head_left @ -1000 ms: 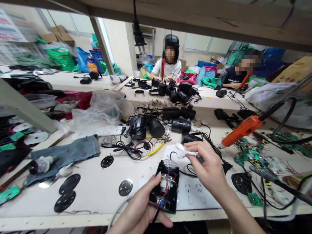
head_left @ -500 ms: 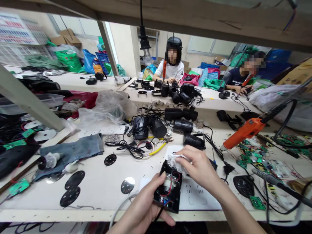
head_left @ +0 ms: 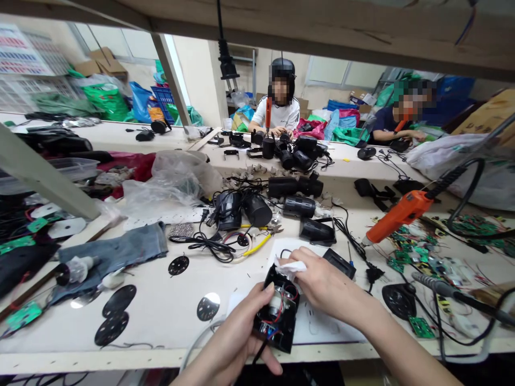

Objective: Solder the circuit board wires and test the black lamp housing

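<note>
My left hand is wrapped round an open black plastic housing near the front edge of the bench. Inside it show a round metal part and red and blue wires. Pinched in the fingers of my right hand is a crumpled white tissue or cloth, which lies against the top end of the housing. Beneath both hands is a white sheet with printed marks. A flat black rectangular part rests just beyond my right hand.
An orange electric screwdriver hangs at the right above green circuit boards. Black cylindrical housings and yellow-handled cutters lie ahead. Black discs and a blue cloth are at left. Two people sit across the bench.
My right hand has shifted slightly lower with the white tissue, uncovering the flat black part behind it. My left hand keeps its hold on the housing. The view has turned slightly right.
</note>
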{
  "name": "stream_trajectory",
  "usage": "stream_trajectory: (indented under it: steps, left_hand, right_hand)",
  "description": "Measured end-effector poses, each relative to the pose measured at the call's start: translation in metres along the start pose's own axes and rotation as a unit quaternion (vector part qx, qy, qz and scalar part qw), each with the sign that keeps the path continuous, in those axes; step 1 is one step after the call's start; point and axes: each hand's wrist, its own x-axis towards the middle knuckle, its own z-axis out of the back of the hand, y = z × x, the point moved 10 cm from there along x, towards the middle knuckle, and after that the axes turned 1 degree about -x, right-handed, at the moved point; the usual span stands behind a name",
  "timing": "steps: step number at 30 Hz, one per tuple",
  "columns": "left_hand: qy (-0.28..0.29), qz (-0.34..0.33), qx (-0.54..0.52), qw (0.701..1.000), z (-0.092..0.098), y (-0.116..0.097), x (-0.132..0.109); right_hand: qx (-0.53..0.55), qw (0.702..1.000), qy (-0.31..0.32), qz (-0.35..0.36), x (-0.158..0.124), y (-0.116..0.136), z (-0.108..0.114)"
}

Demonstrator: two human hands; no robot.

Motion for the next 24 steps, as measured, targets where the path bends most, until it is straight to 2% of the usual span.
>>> stream_trajectory:
  steps: [4,8,19,24]
  left_hand:
    - [-0.003,-0.004,0.049,0.999,-0.002,-0.005,-0.004]
    - [-0.002,0.008,0.072,0.997,-0.005,-0.008,-0.005]
    - [-0.007,-0.003,0.08,0.997,-0.007,-0.011,0.001]
    - [-0.035,-0.016,0.054,0.998,-0.001,-0.02,0.001]
  right_hand:
    - [-0.077,0.996,-0.031,0.032,0.0,0.003,-0.002]
    - [-0.092,0.992,-0.052,0.071,-0.002,0.005,-0.004]
    - [-0.019,0.994,-0.101,-0.019,-0.003,-0.014,0.003]
    - [0.05,0.995,-0.086,0.021,-0.014,-0.006,0.012]
